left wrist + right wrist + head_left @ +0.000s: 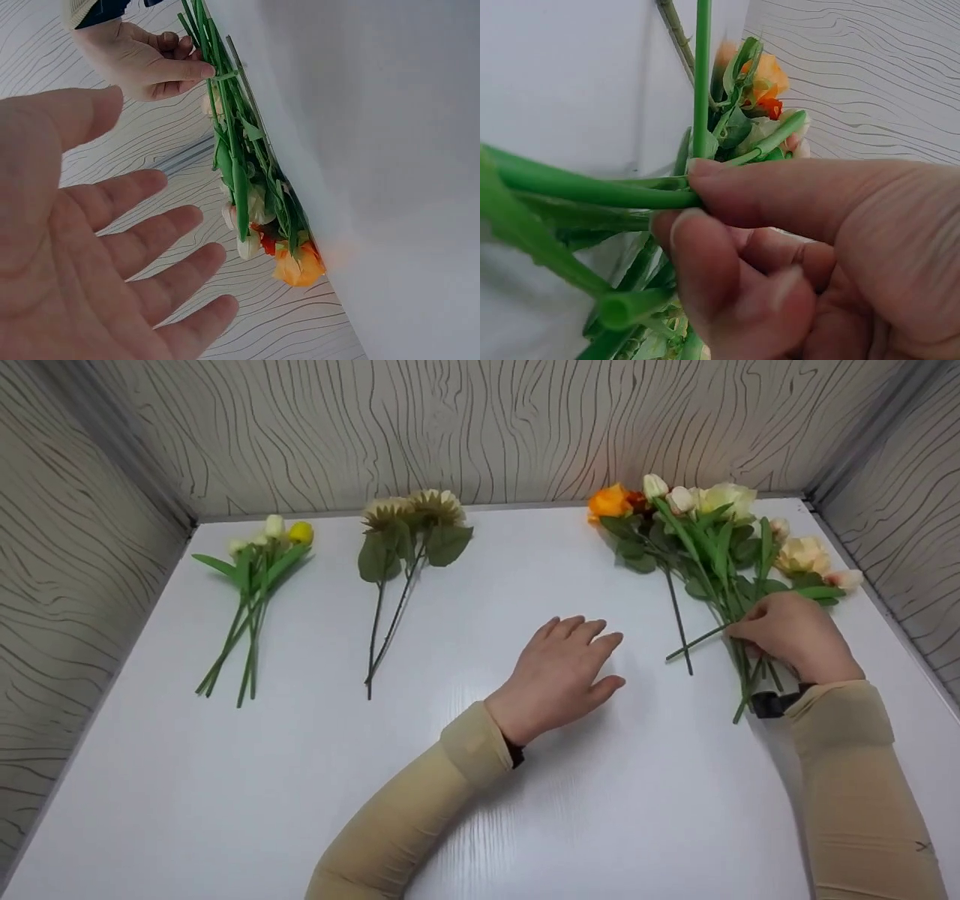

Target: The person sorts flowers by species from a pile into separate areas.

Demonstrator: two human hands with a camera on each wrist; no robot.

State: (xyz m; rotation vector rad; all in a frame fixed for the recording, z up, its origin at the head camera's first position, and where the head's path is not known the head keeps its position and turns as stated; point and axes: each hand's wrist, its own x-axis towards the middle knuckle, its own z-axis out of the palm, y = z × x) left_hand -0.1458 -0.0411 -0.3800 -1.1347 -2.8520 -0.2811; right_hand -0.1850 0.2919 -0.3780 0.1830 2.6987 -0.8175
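My right hand pinches a smooth green tulip stem between thumb and fingers, over the lower part of a mixed flower pile at the table's right side. That stem slants across the others, and a pale pink tulip head shows beyond the hand in line with it. Other green stems run beneath the fingers; the hand hides part of them. Left of the pile, my left hand hovers over the white table with fingers spread and nothing held. Its palm faces the flowers in the left wrist view.
The pile includes an orange rose, a cream flower and a peach flower. Two large cream flowers lie at centre-left, and several tulips at far left. Wood-patterned walls enclose the white table.
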